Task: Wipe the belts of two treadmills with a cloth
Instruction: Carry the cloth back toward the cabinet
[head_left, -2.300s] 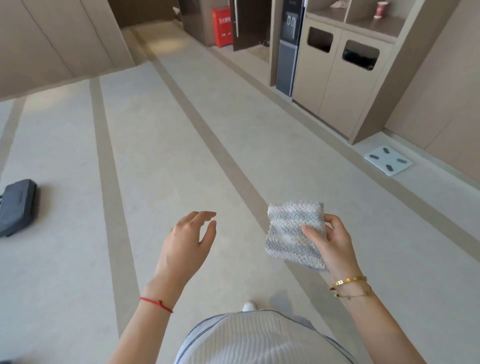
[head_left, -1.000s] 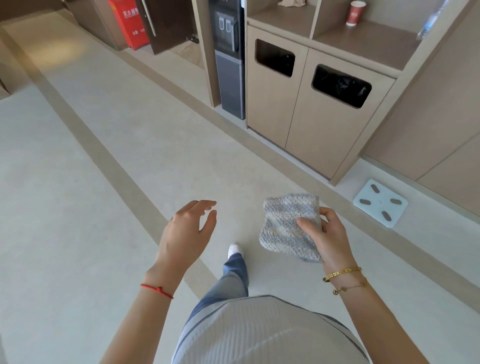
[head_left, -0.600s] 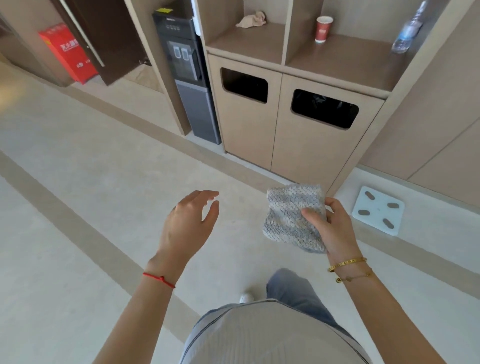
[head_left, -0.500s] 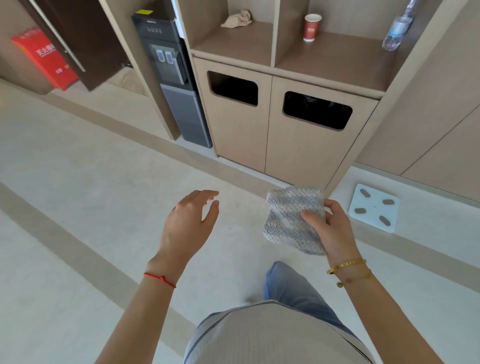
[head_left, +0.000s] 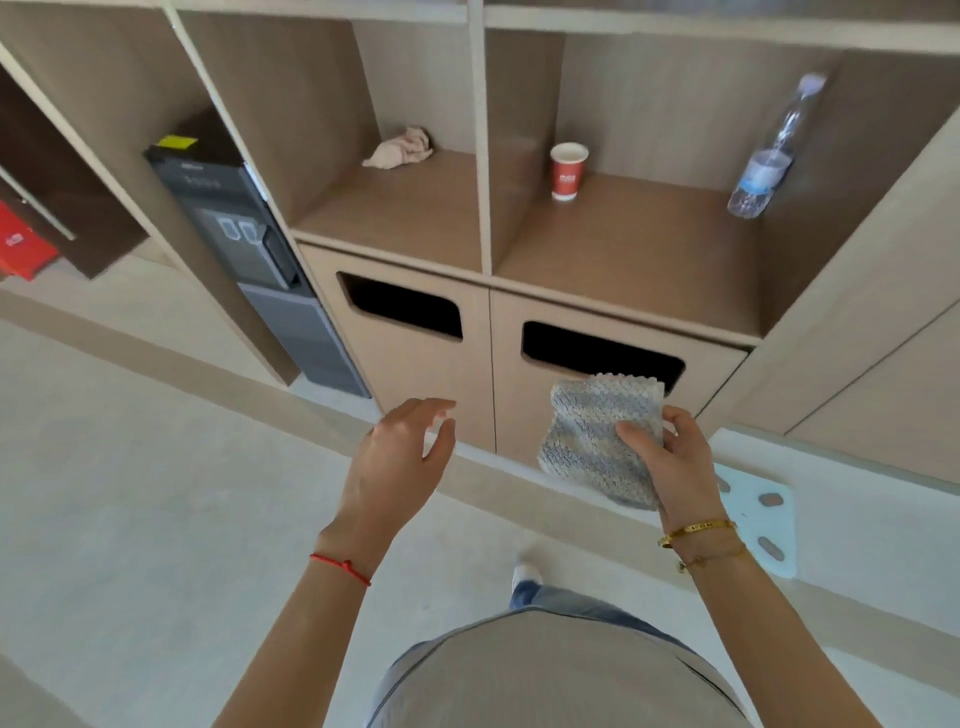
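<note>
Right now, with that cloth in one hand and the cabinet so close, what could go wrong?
The cloth is only pinched at one edge by the right hand, so it might slip, perhaps into the bin opening just behind it. The floor scale lies near the person's foot and could be stepped on. No treadmill is in view, so the wiping may get delayed.

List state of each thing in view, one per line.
cloth: folded, held by right hand
left hand: empty, fingers relaxed
paper cup: upright on shelf
bottle: upright, cap on
rag: crumpled on shelf
scale: flat on floor
</note>
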